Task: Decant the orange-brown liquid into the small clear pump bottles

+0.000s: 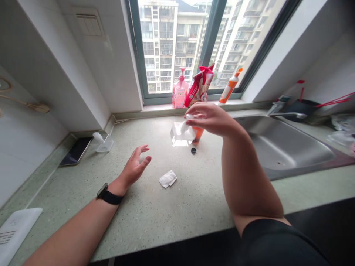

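My right hand [208, 119] reaches over the far counter, its thumb and fingers pinched on a small white piece [189, 116] that looks like tissue. Just below those fingers stands a clear plastic box [179, 136] with something white in it. An orange bottle [198, 135] is partly hidden behind my right hand. On the counter near the box lies a small black cap [193, 150]. My left hand [136, 165] rests on its edge on the counter, fingers curved and apart, holding nothing. To its right is a folded white tissue [168, 179].
At left are a dark phone [75, 151] and a small clear container [105, 145] with a white wad. A pink pump bottle [180, 92], a red packet [199, 87] and an orange-white bottle [230, 88] line the windowsill. The steel sink [291, 144] is at right.
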